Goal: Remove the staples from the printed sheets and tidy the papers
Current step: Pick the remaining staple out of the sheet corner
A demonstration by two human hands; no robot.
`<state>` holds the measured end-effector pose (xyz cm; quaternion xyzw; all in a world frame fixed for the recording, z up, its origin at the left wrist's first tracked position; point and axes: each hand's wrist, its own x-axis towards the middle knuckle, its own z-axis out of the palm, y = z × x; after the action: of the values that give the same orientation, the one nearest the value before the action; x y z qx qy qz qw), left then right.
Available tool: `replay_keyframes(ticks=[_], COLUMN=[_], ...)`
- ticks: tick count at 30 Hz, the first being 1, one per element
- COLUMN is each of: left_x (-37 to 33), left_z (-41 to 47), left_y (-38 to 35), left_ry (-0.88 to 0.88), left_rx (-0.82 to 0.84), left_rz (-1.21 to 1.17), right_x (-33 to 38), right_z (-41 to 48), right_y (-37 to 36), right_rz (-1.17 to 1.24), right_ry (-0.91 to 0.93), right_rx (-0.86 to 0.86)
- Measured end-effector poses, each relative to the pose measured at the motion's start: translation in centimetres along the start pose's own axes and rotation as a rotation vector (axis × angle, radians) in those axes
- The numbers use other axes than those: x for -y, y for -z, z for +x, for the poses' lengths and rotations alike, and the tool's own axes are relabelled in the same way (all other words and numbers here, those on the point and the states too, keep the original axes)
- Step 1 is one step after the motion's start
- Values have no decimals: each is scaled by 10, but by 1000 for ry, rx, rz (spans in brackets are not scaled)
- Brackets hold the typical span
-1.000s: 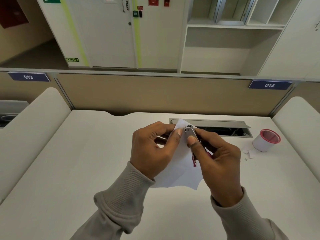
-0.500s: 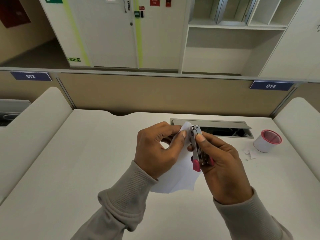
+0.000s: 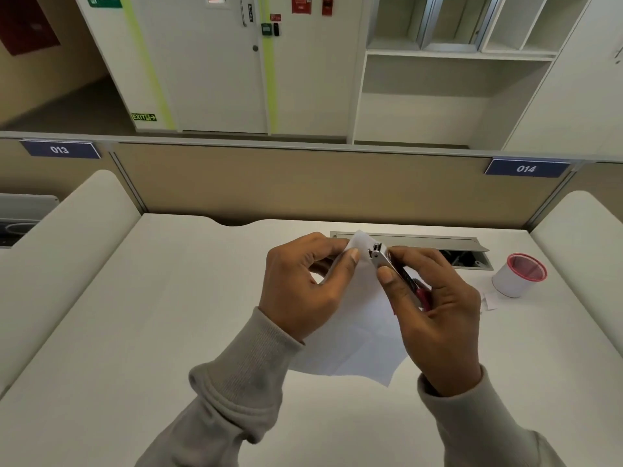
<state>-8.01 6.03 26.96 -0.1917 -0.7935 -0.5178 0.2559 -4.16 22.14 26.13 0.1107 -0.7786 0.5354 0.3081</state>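
Head view. The left hand (image 3: 303, 284) pinches the upper corner of the printed sheets (image 3: 357, 332) between thumb and curled fingers, just in front of the grey cable hatch (image 3: 438, 242). The rest of the paper hangs down from the pinch toward the person, above the desk (image 3: 135, 332). The right hand (image 3: 435, 308) grips the staple remover (image 3: 381, 259), with its thumb pressed on the flat metal face. The metal tip meets the same paper corner, just right of the left thumb and at the hatch's near edge. A red-rimmed white cup (image 3: 517, 276) stands right of the hatch, with paper scraps (image 3: 488, 301) beside it. Half a second ago the tool stood edge-on, its red end showing below the thumb. Now its face is turned up and the red end sits inside the palm. The left pinch is unchanged.
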Motion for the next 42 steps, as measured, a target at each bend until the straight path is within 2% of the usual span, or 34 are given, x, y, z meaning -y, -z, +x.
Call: replay_keyframes(ticks=[4, 8, 22, 30, 33, 36, 42], left_x=[3, 6, 19, 37, 46, 58, 76], left_z=[2, 7, 19, 26, 27, 30, 33], left_y=[7, 9, 4, -3, -3, -2, 3], left_ry=[52, 76, 47, 88, 109, 135, 208], left_rx=[51, 96, 179, 223, 201, 198, 225], left_rz=[-25, -31, -10, -13, -24, -26, 1], right_x=[-11, -16, -34, -50, -58, -87, -198], right_z=[10, 18, 18, 27, 41, 61, 76], right_y=[12, 17, 12, 11, 16, 21, 12], right_rz=[-149, -96, -95, -13, 116, 174, 18], right_ry=[64, 67, 58, -36, -152, -286, -555], right_rx=[165, 320, 324, 356, 291, 99, -115])
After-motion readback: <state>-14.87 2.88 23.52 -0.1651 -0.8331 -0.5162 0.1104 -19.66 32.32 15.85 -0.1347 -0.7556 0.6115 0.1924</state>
